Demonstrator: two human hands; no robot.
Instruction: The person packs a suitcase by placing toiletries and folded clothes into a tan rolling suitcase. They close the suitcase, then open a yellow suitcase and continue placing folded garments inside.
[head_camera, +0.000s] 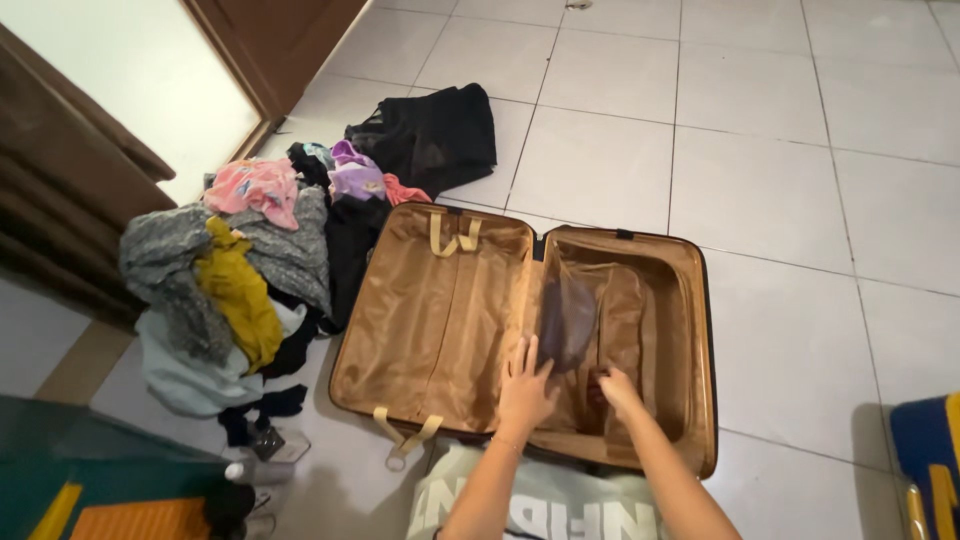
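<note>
An open suitcase (400, 330) with tan lining lies flat on the tiled floor in front of me. My left hand (524, 388) rests palm down, fingers spread, on the lining near the middle hinge. My right hand (614, 388) has its fingers curled on the lining flap (620, 310) of the right half. A dark mesh divider panel (566, 318) stands loosely just above both hands. Tan straps (452, 238) hang at the far edge of the left half.
A pile of clothes (240, 290) in grey, yellow, pink and purple lies left of the suitcase. A black garment (435, 135) sits behind it. A brown door (275, 40) is at the top left, and a blue and yellow object (925, 460) at the right edge.
</note>
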